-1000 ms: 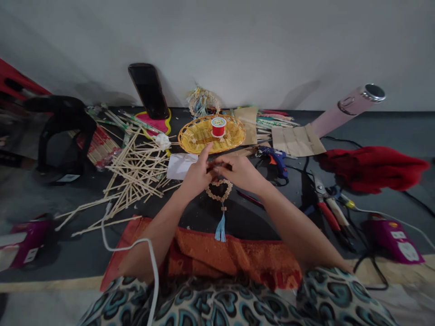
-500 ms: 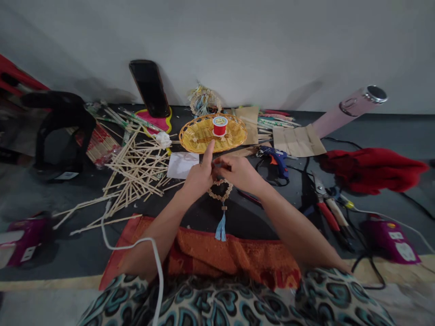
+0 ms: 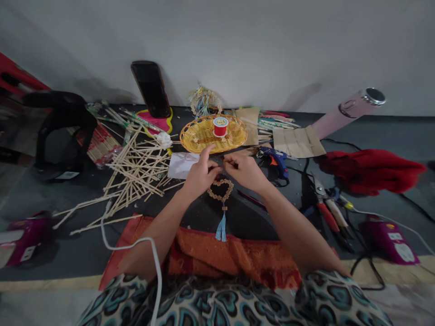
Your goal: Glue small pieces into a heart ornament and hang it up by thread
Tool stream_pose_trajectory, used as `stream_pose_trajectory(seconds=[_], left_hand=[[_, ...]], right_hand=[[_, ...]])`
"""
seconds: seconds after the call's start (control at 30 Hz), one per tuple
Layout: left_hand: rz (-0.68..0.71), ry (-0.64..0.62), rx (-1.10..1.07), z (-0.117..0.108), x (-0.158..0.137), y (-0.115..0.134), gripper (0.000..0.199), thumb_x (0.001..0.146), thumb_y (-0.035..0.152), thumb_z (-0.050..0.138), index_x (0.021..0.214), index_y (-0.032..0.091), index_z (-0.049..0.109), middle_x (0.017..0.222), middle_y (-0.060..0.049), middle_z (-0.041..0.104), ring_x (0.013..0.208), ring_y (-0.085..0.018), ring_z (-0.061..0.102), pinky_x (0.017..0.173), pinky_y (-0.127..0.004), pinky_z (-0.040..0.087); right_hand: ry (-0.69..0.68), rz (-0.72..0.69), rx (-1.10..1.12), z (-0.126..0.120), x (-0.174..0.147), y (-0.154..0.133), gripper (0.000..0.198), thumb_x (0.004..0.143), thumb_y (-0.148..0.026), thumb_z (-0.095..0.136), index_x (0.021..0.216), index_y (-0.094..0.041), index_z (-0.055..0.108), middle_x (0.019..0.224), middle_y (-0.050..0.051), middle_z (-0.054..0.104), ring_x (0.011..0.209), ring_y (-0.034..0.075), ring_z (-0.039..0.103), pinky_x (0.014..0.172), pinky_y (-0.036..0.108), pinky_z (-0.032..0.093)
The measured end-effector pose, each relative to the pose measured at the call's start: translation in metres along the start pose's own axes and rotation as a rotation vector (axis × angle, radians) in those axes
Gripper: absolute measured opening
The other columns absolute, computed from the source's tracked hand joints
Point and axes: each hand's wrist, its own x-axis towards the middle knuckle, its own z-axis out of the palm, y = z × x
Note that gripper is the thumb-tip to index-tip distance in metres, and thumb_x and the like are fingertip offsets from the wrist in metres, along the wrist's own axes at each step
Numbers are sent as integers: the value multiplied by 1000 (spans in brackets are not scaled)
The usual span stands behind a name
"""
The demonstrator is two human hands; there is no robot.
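A heart-shaped ornament [image 3: 211, 195] of small wooden pieces lies on the dark table, with a light blue tassel [image 3: 220, 228] hanging from its lower point. Just above it, my left hand [image 3: 201, 175] has its index finger raised and the thumb curled against the other fingers. Facing it across a small gap, my right hand [image 3: 245, 171] is closed with thumb and fingertips pinched together. Whatever either pinch holds is too small to make out. Beyond both hands, a red thread spool [image 3: 220, 130] stands in a yellow woven basket [image 3: 190, 144].
Loose thin sticks [image 3: 132, 174] are heaped on the left beside a white paper [image 3: 181, 165]. To the right lie a blue glue gun [image 3: 280, 160], pliers [image 3: 326, 208] and a red cloth [image 3: 374, 170]. A phone [image 3: 151, 88] and pink flask [image 3: 350, 111] stand behind. An orange towel [image 3: 234, 258] covers the front edge.
My hands have drawn apart, opening a small gap between them. More of the heart's top now shows. The ornament itself stays in place.
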Motion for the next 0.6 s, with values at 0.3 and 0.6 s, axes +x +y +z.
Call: stream_pose_trajectory(seconds=[0.3, 0.6], left_hand=[[-194, -138, -348, -2, 6, -6, 17, 84, 23, 55, 97, 16, 64, 84, -2, 66, 60, -11, 63, 48, -20, 47], [-162, -164, -305, -6, 6, -10, 24, 81, 38, 66, 87, 14, 69, 66, 1, 61, 52, -9, 48, 49, -21, 38]], right_hand=[[56, -17, 217, -10, 1, -12, 21, 89, -27, 52, 107, -18, 58, 76, 0, 63, 66, 12, 56, 63, 25, 41], [0, -131, 351, -7, 17, -19, 23, 92, -27, 50, 113, -20, 57, 97, 5, 65, 72, 12, 57, 68, 27, 47]])
